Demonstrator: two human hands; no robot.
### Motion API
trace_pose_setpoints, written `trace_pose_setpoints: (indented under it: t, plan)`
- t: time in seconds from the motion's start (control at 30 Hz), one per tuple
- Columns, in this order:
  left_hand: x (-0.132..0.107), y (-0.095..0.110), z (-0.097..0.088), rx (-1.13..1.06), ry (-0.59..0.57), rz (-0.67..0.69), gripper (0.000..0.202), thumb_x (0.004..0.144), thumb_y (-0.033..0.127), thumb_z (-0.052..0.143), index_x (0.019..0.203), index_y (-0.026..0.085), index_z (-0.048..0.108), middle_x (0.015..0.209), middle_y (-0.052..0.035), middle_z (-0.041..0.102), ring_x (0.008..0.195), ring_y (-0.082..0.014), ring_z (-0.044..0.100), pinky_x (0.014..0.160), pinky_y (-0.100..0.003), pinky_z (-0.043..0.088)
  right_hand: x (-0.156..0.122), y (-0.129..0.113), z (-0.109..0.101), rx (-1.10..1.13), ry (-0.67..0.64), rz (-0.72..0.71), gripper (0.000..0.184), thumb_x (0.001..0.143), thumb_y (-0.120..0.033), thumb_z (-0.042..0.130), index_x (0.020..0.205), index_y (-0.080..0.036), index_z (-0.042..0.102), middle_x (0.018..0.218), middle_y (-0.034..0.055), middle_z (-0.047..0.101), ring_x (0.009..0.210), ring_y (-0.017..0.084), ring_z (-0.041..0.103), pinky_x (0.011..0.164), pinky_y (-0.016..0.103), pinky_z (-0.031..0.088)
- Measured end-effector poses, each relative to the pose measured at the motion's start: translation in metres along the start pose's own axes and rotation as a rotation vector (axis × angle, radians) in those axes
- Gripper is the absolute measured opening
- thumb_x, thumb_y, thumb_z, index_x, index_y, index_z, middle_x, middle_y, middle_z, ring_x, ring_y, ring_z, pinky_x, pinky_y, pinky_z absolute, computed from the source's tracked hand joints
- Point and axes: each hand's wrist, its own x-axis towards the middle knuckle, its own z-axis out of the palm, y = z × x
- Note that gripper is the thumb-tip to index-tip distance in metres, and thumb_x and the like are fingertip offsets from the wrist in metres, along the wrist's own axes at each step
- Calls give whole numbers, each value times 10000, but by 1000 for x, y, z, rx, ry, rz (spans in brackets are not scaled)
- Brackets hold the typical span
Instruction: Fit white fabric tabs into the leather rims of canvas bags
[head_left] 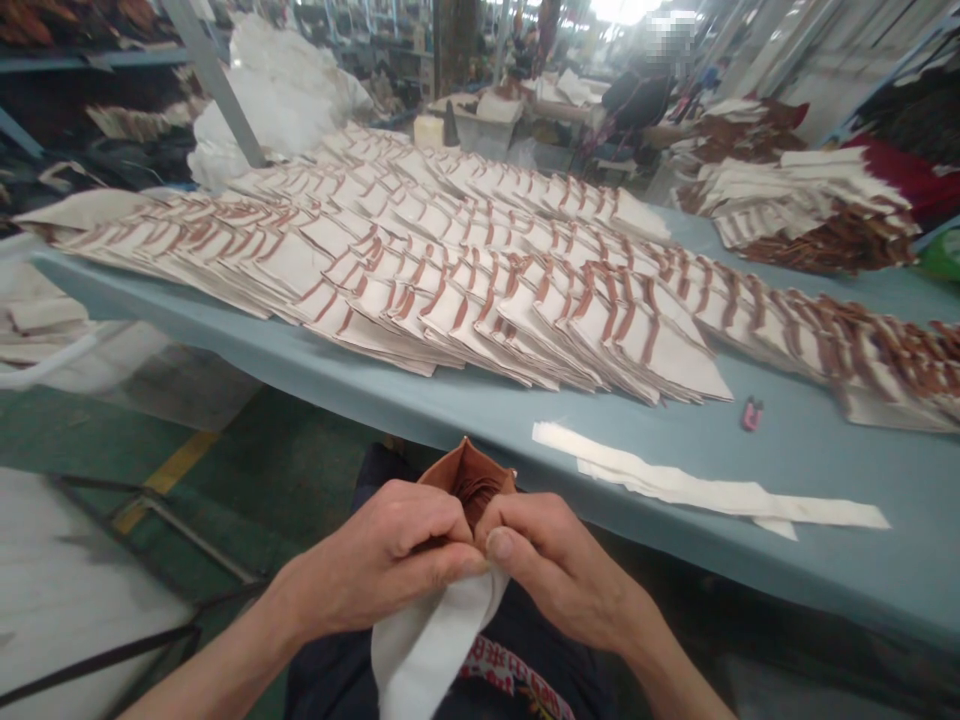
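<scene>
My left hand and my right hand meet low in the middle of the view, over my lap. Together they pinch a small stack of brown leather-like pieces with a cream cloth piece hanging below the fingers. Both hands are closed, thumbs pressed on the cloth. Just beyond them runs the front edge of a light blue table.
Overlapping rows of cream cloth pieces with brown straps cover the table. Loose cream strips and a small pink object lie at the front right. More stacks sit at the back right, near another person.
</scene>
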Motion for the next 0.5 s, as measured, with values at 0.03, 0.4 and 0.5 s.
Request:
trace_pose_setpoints:
  t: [0.03,0.4,0.5]
  plan:
    - [0,0,0,-5,17,8,353,1024,290,569,693,166,565,631,46,530,585,-93,464,587,-214,318,0,0,1,-6,-1,4,535,1059,-588,418,741,-181,559,657,-41,495,600,108,413,583,254,302]
    - [-5,-1,-15,-175,-48,-104,646,1084,572,297,783,140,671,709,-4,611,644,-126,492,648,-225,369,-2,-10,6,-159,-2,-83,246,1028,-248,473,786,-209,499,715,-32,519,640,119,445,632,256,330]
    - [-6,0,-19,-233,-51,-134,667,1097,547,249,826,135,699,742,-11,630,664,-133,489,657,-225,371,-3,-11,4,-170,-17,-104,210,1025,-227,481,819,-211,522,748,-21,559,666,126,476,649,256,347]
